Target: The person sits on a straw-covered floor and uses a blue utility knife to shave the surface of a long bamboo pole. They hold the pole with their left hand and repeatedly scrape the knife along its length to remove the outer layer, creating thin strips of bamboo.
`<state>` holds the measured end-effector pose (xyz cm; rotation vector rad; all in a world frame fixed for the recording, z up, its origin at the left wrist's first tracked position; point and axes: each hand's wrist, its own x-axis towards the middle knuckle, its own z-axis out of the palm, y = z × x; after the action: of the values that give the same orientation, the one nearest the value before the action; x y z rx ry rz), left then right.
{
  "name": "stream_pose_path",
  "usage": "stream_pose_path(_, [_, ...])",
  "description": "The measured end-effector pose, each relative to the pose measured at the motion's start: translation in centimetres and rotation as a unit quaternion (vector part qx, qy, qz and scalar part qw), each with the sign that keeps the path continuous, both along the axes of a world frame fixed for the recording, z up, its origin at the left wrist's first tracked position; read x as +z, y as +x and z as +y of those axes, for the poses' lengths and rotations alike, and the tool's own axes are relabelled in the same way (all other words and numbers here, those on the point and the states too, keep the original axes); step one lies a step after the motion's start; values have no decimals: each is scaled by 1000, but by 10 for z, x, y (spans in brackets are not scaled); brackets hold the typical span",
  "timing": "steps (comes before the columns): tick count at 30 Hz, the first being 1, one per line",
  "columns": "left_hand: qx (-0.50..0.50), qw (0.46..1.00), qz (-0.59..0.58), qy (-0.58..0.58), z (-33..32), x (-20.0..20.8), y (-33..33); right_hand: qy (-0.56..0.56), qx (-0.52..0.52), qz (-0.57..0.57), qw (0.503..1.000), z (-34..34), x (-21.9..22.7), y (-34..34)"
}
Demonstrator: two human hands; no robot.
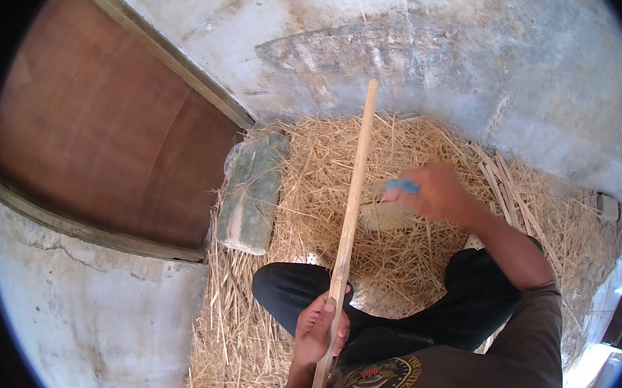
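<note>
A long, pale wooden stick [357, 175] stands up from my lap and leans slightly right toward its rounded far end. My left hand [320, 326] is closed around its lower part. To the right of the stick, my right hand [437, 194] is smeared by motion, its fingers closed on a small blue thing [402, 186] whose kind I cannot make out. Just below that hand is a pale, blurred shape [387, 217] over the straw; whether it belongs to the blue thing is unclear. My legs [290, 286] are folded, in dark trousers.
Loose straw [320, 173] covers the floor. A worn greenish block [253, 190] lies at left, beside a brown door panel [121, 123]. Thin wood strips [517, 190] rest on the straw at right. A stained wall [435, 66] rises behind.
</note>
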<state>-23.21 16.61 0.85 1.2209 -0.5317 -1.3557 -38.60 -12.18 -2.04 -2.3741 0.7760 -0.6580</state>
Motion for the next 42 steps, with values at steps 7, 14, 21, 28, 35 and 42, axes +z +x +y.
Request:
stream_pose_path(7, [-43, 999, -18, -25, -5, 10, -14, -123, 36, 24, 992, 30, -6, 9])
stream_pose_path(14, [-36, 998, -60, -2, 5, 16, -11, -127, 2, 22, 992, 32, -14, 27])
stream_pose_path(21, [-55, 996, -67, -33, 6, 12, -8, -221, 7, -3, 975, 8, -18, 28])
stream_pose_path(28, [-68, 994, -77, -21, 5, 10, -8, -281, -15, -4, 959, -17, -33, 31])
stream_pose_path(35, [-88, 996, -26, -1, 15, 11, -14, -208, -143, 54, 966, -68, -39, 12])
stream_pose_path(42, [-117, 993, -22, 27, 23, 14, -18, -164, -250, 117, 947, -111, -25, -8])
